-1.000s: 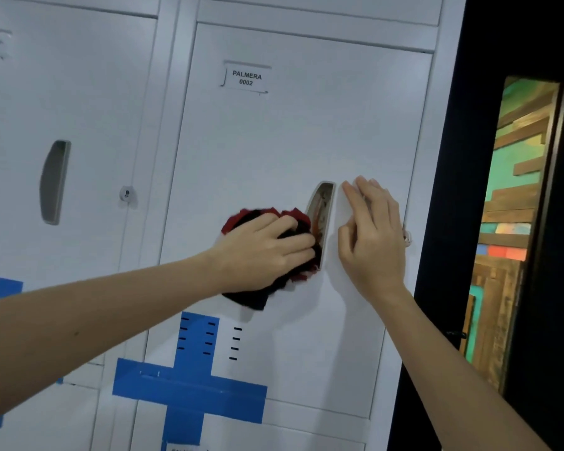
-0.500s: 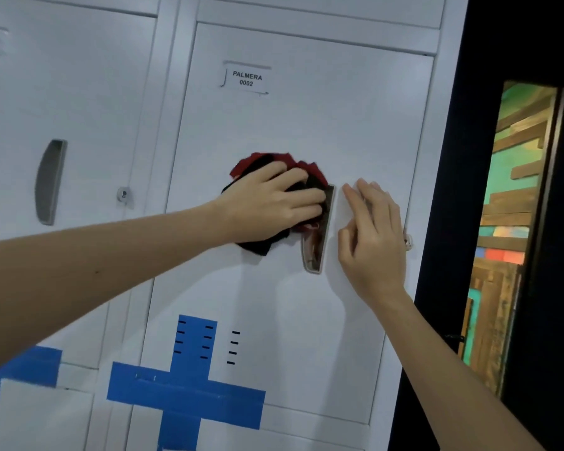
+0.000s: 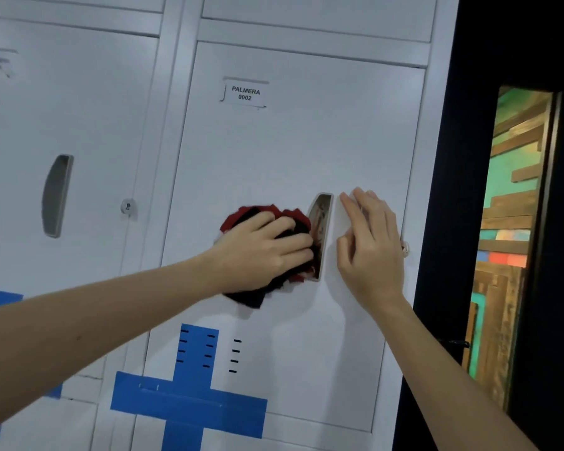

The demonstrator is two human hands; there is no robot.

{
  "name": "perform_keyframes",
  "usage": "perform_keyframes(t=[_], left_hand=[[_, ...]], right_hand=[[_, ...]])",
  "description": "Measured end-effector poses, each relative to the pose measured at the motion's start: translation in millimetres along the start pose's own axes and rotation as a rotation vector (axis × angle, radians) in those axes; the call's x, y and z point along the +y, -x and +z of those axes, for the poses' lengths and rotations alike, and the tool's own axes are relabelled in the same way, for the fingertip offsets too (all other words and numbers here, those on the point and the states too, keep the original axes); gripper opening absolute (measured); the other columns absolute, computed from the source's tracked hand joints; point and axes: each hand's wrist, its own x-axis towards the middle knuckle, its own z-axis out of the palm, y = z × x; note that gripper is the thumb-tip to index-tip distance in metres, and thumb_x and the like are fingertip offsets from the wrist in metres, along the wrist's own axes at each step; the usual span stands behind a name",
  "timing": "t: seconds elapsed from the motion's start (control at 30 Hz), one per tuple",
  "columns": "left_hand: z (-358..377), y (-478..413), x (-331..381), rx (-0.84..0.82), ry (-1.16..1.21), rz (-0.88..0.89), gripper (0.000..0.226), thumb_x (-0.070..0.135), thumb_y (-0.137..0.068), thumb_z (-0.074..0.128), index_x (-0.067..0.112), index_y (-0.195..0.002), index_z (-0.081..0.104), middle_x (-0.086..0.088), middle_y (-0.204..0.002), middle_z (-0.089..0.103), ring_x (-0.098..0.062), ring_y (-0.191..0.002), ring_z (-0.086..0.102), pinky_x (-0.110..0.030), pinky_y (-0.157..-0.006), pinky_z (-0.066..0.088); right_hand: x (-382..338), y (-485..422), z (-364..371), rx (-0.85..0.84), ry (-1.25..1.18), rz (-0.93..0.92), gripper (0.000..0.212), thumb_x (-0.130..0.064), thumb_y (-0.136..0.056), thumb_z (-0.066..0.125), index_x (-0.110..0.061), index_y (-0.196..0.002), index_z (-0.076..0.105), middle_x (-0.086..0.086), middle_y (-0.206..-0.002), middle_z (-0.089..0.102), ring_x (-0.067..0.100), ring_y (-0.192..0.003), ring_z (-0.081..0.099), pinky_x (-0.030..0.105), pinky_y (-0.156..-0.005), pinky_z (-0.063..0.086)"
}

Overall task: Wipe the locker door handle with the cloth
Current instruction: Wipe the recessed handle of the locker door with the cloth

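Head view: your left hand [image 3: 261, 249], clamping the cloth [image 3: 267, 255], is sliding back down the handle [image 3: 321, 219]; wiping continues while your right hand [image 3: 368, 242] is bracing flat, open.

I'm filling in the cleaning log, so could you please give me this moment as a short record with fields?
Door: white locker door, closed, label reading PALMERA 0002
Handle: recessed handle, upper part showing
Cloth: red and black cloth, bunched against the handle's lower left side
Left hand: left hand pressing the cloth to the door
Right hand: right hand flat on the door, right of the handle, holding nothing
Neighbour: second locker handle, untouched
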Motion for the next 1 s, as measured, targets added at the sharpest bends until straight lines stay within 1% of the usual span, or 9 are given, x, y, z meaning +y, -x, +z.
perform_keyframes(t=[0.07,0.17,0.27,0.37,0.5,0.6,0.7,0.83,1.0], left_hand=[[-0.7,-14.9,-24.3,0.037,-0.077,0.021,0.029,0.012,-0.093,0.041,0.019,-0.095,0.069,0.005,-0.109,0.066,-0.023,-0.093,0.053,-0.033,-0.077,0.039],[1.6,-34.3,-45.4,0.057,-0.136,0.059,0.033,0.007,-0.095,0.038,0.017,-0.093,0.069,0.006,-0.106,0.066,-0.025,-0.094,0.055,-0.034,-0.078,0.042],[3.2,-33.9,-42.2,0.065,-0.090,0.031,0.038,0.006,-0.097,0.033,0.013,-0.093,0.070,0.003,-0.105,0.067,-0.027,-0.094,0.055,-0.034,-0.079,0.042],[2.5,-21.3,-25.0,0.047,-0.026,-0.014,0.031,0.008,-0.091,0.039,0.012,-0.094,0.070,0.000,-0.106,0.066,-0.027,-0.092,0.055,-0.035,-0.078,0.042],[1.8,-7.3,-4.8,-0.034,0.062,0.012,0.030,0.013,-0.089,0.041,0.015,-0.095,0.070,0.001,-0.105,0.066,-0.024,-0.091,0.052,-0.034,-0.077,0.044],[1.6,-18.5,-23.3,-0.021,0.002,0.062,0.027,0.011,-0.090,0.043,0.015,-0.094,0.069,0.002,-0.105,0.066,-0.024,-0.092,0.053,-0.033,-0.078,0.042],[1.4,-34.8,-41.4,0.029,-0.054,0.031,0.031,0.008,-0.091,0.039,0.015,-0.094,0.069,0.003,-0.107,0.066,-0.027,-0.093,0.055,-0.034,-0.078,0.042],[1.4,-25.9,-26.2,0.018,-0.005,-0.011,0.029,0.009,-0.089,0.041,0.012,-0.092,0.069,0.000,-0.105,0.066,-0.028,-0.091,0.056,-0.038,-0.076,0.049],[-0.4,-14.6,-24.0,-0.010,0.013,0.071,0.027,0.011,-0.090,0.044,0.014,-0.096,0.070,0.000,-0.108,0.066,-0.027,-0.093,0.057,-0.036,-0.077,0.049]], right_hand=[[0.4,-0.7,-0.3,0.001,-0.002,-0.001,0.046,-0.001,-0.082,0.039,0.003,-0.124,0.054,0.019,-0.126,0.054,0.028,-0.123,0.041,0.048,-0.103,0.039],[1.2,-2.0,-1.3,-0.008,0.003,-0.004,0.045,-0.003,-0.083,0.039,0.002,-0.126,0.053,0.019,-0.126,0.054,0.028,-0.124,0.040,0.048,-0.104,0.039],[0.7,-2.7,-1.5,-0.013,0.000,-0.004,0.045,-0.003,-0.083,0.039,0.003,-0.125,0.053,0.020,-0.126,0.054,0.028,-0.124,0.039,0.049,-0.103,0.040],[0.3,-1.8,-1.7,-0.017,-0.014,-0.003,0.045,-0.002,-0.083,0.039,0.004,-0.125,0.054,0.021,-0.126,0.054,0.028,-0.124,0.039,0.050,-0.103,0.040],[0.4,-0.6,-1.3,-0.009,-0.006,0.006,0.046,-0.002,-0.081,0.039,0.004,-0.124,0.054,0.020,-0.125,0.054,0.028,-0.124,0.040,0.050,-0.102,0.040],[-0.3,-0.8,-1.6,-0.022,0.000,0.004,0.047,-0.001,-0.081,0.041,0.003,-0.126,0.053,0.020,-0.127,0.053,0.028,-0.124,0.039,0.050,-0.102,0.040],[0.8,-0.9,-2.5,-0.030,0.007,0.000,0.046,-0.001,-0.081,0.043,0.002,-0.127,0.051,0.019,-0.128,0.051,0.028,-0.125,0.038,0.050,-0.103,0.040],[0.1,-0.9,-2.0,-0.034,-0.006,0.004,0.046,-0.003,-0.082,0.040,0.002,-0.127,0.051,0.019,-0.128,0.051,0.028,-0.125,0.038,0.051,-0.102,0.040],[-1.0,-1.1,-1.5,-0.028,-0.008,0.005,0.046,-0.003,-0.082,0.037,0.003,-0.125,0.053,0.020,-0.126,0.053,0.028,-0.124,0.039,0.051,-0.101,0.041]])
